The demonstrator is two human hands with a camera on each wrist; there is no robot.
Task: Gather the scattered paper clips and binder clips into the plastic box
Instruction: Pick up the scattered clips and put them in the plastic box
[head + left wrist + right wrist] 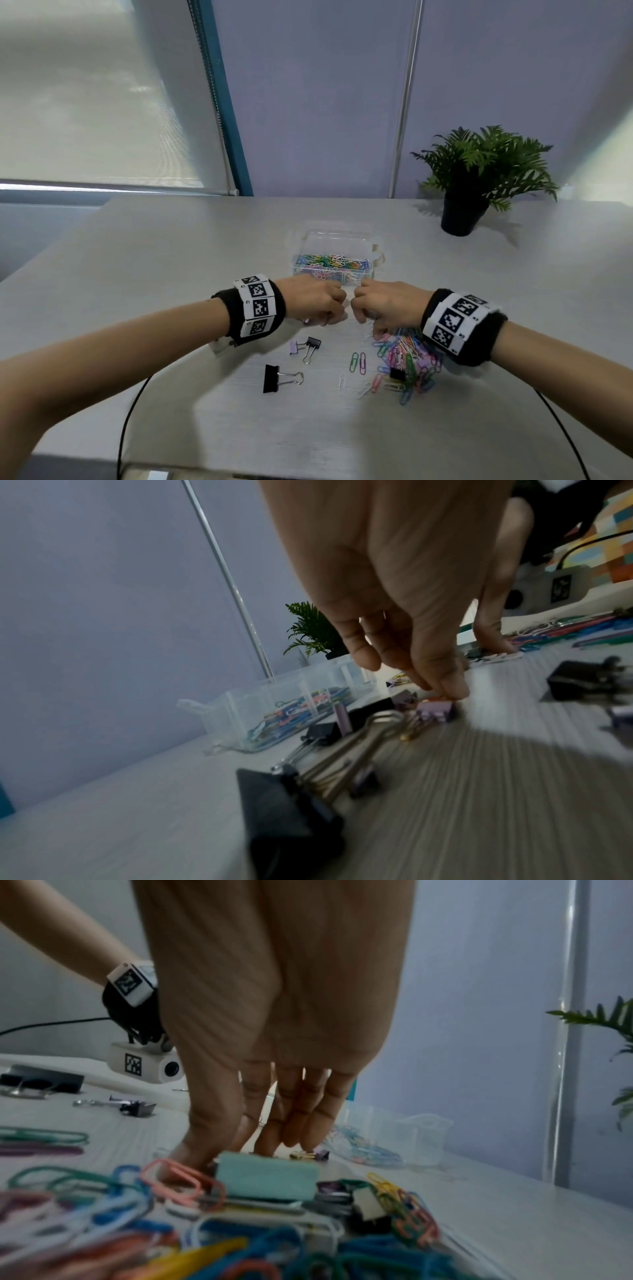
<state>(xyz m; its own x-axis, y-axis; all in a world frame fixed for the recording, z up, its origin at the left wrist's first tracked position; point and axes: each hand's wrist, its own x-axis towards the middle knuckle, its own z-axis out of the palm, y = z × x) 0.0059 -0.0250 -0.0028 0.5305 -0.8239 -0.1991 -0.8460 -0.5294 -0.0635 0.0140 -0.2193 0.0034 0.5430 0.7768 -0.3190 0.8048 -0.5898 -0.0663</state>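
Note:
A clear plastic box point(366, 272) holding coloured paper clips stands mid-table, just beyond both hands. My left hand point(327, 317) reaches down, and its thumb and forefinger pinch a small purple binder clip point(435, 711) on the table. My right hand point(375, 330) points its fingers down at the near edge of a pile of coloured paper clips point(407, 363). Its fingertips point(291, 1137) are behind a teal binder clip point(267, 1177), so any grip is hidden. A large black binder clip point(272, 378), a small black one point(313, 342) and a purple one point(294, 346) lie below the left hand.
A potted green plant point(479, 178) stands at the back right of the grey table point(171, 274). Black cables point(130, 411) hang over the front edge on both sides. Loose paper clips point(358, 363) lie between the binder clips and the pile.

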